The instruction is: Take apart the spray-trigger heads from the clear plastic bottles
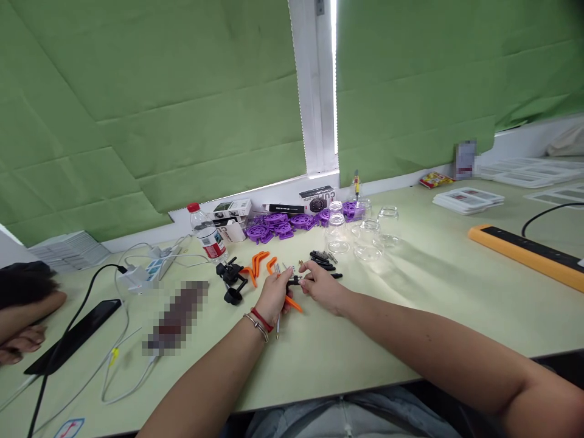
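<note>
Near the table's front middle, my left hand (272,296) is closed around a small black plastic part with an orange lever (294,303) sticking out below. A thin metal rod (278,326) points down beneath that hand. My right hand (323,286) meets it from the right, thumb and fingers pinched at the end of the black part (294,280); whatever lies between the fingertips is too small to make out. Loose orange levers (258,263) lie behind my left hand. Beyond my right hand are black rods (322,261) and metal springs (332,257). A black assembly (231,274) rests to the left.
Purple plastic pieces (274,226) line the back, beside several glass jars (368,241). A bottle (207,233) stands left of them. Cables run around a power strip (152,267) and a black tablet-like slab (75,337). Another person's hand (22,344) rests far left. An orange power strip (524,252) lies right.
</note>
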A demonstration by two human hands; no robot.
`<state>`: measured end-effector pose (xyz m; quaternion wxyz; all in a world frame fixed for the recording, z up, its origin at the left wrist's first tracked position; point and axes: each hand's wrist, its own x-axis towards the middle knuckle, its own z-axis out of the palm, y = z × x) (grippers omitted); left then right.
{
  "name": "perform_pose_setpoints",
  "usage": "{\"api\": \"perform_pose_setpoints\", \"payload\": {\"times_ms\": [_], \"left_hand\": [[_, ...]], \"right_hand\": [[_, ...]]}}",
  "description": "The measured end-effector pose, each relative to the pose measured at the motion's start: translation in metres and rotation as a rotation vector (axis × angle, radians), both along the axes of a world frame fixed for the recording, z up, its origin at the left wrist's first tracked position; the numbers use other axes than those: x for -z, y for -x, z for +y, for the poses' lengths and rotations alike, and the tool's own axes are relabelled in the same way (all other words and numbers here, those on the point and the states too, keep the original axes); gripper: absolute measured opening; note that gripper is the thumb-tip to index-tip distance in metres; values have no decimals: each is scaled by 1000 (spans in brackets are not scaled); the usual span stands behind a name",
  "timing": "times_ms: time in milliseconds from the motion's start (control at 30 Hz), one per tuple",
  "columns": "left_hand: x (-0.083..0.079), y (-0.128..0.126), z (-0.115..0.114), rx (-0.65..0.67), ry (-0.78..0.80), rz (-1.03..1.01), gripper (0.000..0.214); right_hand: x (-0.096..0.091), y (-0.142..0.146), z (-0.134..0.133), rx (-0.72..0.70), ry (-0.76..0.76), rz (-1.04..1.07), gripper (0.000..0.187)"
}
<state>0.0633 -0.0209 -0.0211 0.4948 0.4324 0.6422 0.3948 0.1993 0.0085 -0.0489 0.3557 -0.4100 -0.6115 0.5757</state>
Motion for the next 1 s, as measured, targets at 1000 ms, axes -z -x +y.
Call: {"api": "perform_pose_setpoints", "payload": {"times_ms": [1000], "left_hand": [[3, 2, 5, -38, 32, -19, 50]], "right_hand": [[0, 4, 3, 22, 23, -21, 14]]}}
